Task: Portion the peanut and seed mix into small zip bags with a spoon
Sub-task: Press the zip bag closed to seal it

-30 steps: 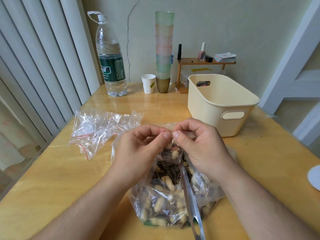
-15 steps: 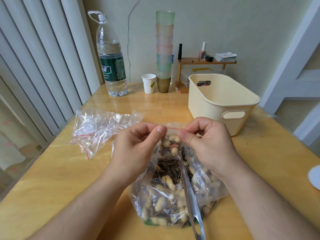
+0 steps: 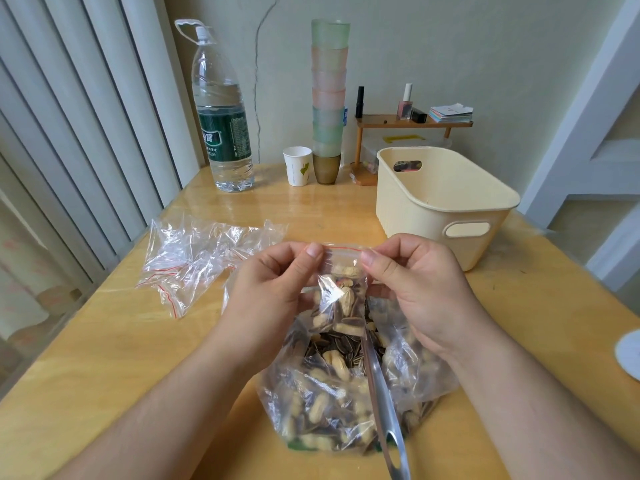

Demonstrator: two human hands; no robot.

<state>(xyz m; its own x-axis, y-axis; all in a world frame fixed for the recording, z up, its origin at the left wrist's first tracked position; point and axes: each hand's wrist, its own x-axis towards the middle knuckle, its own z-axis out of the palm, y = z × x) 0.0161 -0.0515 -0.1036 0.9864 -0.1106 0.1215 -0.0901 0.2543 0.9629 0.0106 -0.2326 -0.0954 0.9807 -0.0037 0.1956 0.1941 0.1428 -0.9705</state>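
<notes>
A small zip bag [image 3: 341, 296] holding peanuts and striped seeds hangs upright above the big clear bag of mix [image 3: 332, 389]. My left hand [image 3: 273, 289] pinches the left end of its red zip strip, and my right hand [image 3: 415, 289] pinches the right end. A metal spoon [image 3: 384, 410] stands in the big bag, its handle pointing toward me. A pile of empty small zip bags [image 3: 204, 254] lies on the table to the left.
A cream plastic basket [image 3: 446, 202] stands at the right rear. At the back are a large water bottle [image 3: 221, 112], a paper cup [image 3: 297, 165], a stack of coloured cups [image 3: 328, 98] and a small wooden shelf [image 3: 412, 123]. A white disc [image 3: 628, 355] lies at the right edge.
Both hands have drawn apart along the top of the small bag and lifted it, so its zip strip and contents now show between them.
</notes>
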